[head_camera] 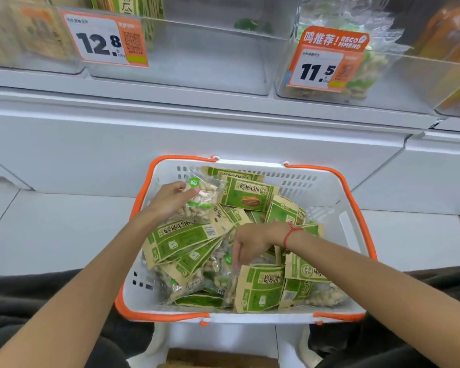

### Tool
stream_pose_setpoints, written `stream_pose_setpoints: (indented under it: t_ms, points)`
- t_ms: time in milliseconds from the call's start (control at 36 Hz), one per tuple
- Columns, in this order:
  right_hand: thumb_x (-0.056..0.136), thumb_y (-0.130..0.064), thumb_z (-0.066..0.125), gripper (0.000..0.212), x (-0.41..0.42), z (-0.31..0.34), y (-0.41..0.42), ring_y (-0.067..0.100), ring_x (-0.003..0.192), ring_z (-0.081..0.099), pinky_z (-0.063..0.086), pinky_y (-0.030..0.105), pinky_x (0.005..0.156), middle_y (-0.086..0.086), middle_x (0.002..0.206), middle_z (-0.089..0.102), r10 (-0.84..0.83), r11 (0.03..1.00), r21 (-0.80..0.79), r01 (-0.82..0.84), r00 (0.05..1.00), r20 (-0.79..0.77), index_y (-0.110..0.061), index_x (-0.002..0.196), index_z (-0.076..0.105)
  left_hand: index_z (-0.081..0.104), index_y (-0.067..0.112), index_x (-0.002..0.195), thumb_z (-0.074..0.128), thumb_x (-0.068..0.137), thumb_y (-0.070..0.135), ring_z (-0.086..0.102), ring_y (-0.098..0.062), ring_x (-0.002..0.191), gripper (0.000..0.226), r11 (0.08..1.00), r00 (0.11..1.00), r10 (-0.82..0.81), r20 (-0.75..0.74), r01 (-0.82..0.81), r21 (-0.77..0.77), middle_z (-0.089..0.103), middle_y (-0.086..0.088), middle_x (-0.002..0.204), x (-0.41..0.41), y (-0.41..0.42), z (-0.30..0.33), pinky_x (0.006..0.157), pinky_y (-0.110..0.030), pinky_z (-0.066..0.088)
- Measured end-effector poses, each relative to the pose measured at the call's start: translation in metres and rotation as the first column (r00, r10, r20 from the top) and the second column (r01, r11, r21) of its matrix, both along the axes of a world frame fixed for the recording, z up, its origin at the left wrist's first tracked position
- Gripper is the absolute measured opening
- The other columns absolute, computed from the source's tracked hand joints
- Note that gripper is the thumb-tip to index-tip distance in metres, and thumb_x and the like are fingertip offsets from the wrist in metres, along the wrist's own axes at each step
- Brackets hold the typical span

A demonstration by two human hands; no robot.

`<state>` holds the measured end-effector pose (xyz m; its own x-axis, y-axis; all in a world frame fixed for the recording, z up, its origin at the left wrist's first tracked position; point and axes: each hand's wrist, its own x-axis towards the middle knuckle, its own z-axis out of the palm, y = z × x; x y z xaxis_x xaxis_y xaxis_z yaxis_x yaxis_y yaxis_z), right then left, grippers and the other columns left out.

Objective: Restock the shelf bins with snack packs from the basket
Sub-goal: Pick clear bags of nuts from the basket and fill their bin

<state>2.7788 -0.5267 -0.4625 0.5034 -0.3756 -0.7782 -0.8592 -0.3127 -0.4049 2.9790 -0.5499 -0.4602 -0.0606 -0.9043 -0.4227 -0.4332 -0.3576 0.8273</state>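
A white basket with orange handles (pixel 327 189) stands on the floor between my knees, full of green-and-tan snack packs (pixel 250 193) and clear bags of peanuts. My left hand (pixel 170 199) pinches the top of a clear peanut bag (pixel 205 195) at the basket's far left. My right hand (pixel 248 241), a red string at its wrist, reaches down into the pile with fingers curled around the edge of a clear pack (pixel 231 264). Above, a clear shelf bin (pixel 197 62) tagged 12.8 holds a few green packs at its back. The bin tagged 11.5 (pixel 356 67) holds peanut bags.
A white shelf ledge (pixel 197 107) runs below the bins. More clear bins sit at the far left (pixel 24 33) and far right (pixel 452 43), the right one with orange packs. White floor tiles (pixel 64 229) lie around the basket.
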Motion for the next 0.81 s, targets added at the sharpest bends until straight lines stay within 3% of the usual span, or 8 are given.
stream_pose_setpoints:
  t_ms: [111,194,278,472,583,667,722,806]
  points:
    - [0.089,-0.011,0.062,0.015,-0.01,0.005,-0.006,0.01,0.079,0.062,0.051,0.024,0.079,0.002,0.102,0.071,-0.049,0.997,-0.056,0.054,0.995,0.088,-0.01,0.1,0.073,0.054,0.005,0.118,0.054,0.093,0.043,0.057,-0.013,0.065,0.046,1.0,1.0,-0.005,-0.008,0.005,0.009,0.057,-0.006,0.102,-0.006,-0.002,0.002,0.063,-0.023,0.042]
    - [0.094,-0.01,0.056,0.009,-0.033,0.022,-0.014,0.011,0.077,0.063,0.057,0.03,0.081,-0.001,0.093,0.066,-0.325,0.945,0.04,0.325,0.914,0.245,-0.012,0.091,0.065,0.053,0.01,0.089,0.052,0.094,0.04,0.05,-0.011,0.058,0.03,0.999,1.0,0.017,-0.026,-0.016,0.038,0.054,-0.009,0.082,-0.01,-0.004,0.005,0.061,-0.025,0.042]
    - [0.094,-0.009,0.057,0.006,-0.054,0.037,-0.022,0.003,0.07,0.064,0.053,0.015,0.065,0.003,0.088,0.065,-0.585,0.786,0.091,0.611,0.689,0.428,-0.011,0.089,0.059,0.044,-0.005,0.129,0.05,0.096,0.041,0.05,-0.01,0.058,0.057,0.998,0.998,0.038,-0.047,-0.036,0.042,0.057,-0.027,0.11,-0.012,-0.007,0.001,0.06,-0.026,0.043]
    - [0.092,-0.017,0.062,0.008,-0.072,0.055,-0.029,0.017,0.076,0.065,0.057,0.028,0.078,0.009,0.084,0.066,-0.755,0.507,0.241,0.827,0.291,0.588,-0.011,0.092,0.057,0.04,0.006,0.139,0.048,0.093,0.05,0.04,-0.008,0.051,0.064,0.994,0.988,0.092,-0.125,-0.083,0.07,0.058,0.0,0.071,-0.016,-0.01,0.0,0.052,-0.019,0.032]
    - [0.094,-0.014,0.059,0.004,-0.069,0.058,-0.027,0.016,0.079,0.066,0.055,0.02,0.07,0.008,0.092,0.065,-0.801,0.32,0.351,0.88,0.053,0.597,-0.011,0.092,0.056,0.04,0.02,0.14,0.041,0.099,0.038,0.055,-0.023,0.119,0.044,0.986,0.94,0.071,-0.334,-0.016,0.166,0.058,-0.008,0.128,-0.029,-0.009,0.015,0.105,-0.039,0.034]
    - [0.096,-0.009,0.054,0.005,-0.062,0.057,-0.024,0.016,0.086,0.066,0.056,0.017,0.071,0.008,0.094,0.066,-0.81,0.084,0.561,0.823,-0.272,0.52,-0.008,0.093,0.058,0.036,0.018,0.132,0.031,0.103,0.029,0.065,-0.004,0.097,0.031,0.985,0.887,0.06,-0.457,0.022,0.172,0.071,0.007,0.092,-0.042,-0.004,0.024,0.095,-0.03,0.039]
    - [0.096,-0.004,0.05,0.007,-0.057,0.06,-0.021,0.017,0.087,0.066,0.056,0.016,0.064,0.01,0.096,0.065,-0.795,-0.051,0.699,0.713,-0.453,0.403,-0.005,0.094,0.057,0.035,0.016,0.139,0.031,0.104,0.029,0.059,-0.018,0.113,0.038,0.988,0.883,0.073,-0.463,0.0,0.156,0.062,-0.007,0.119,-0.047,-0.001,0.025,0.093,-0.031,0.045]
    - [0.095,0.002,0.05,0.005,-0.05,0.063,-0.014,0.02,0.09,0.065,0.059,0.02,0.067,0.018,0.103,0.065,-0.772,-0.149,0.787,0.599,-0.567,0.286,0.0,0.094,0.055,0.028,0.012,0.147,0.032,0.102,0.035,0.062,-0.022,0.11,0.05,0.991,0.861,0.088,-0.501,-0.027,0.128,0.051,-0.017,0.134,-0.055,0.001,0.024,0.095,-0.034,0.05]
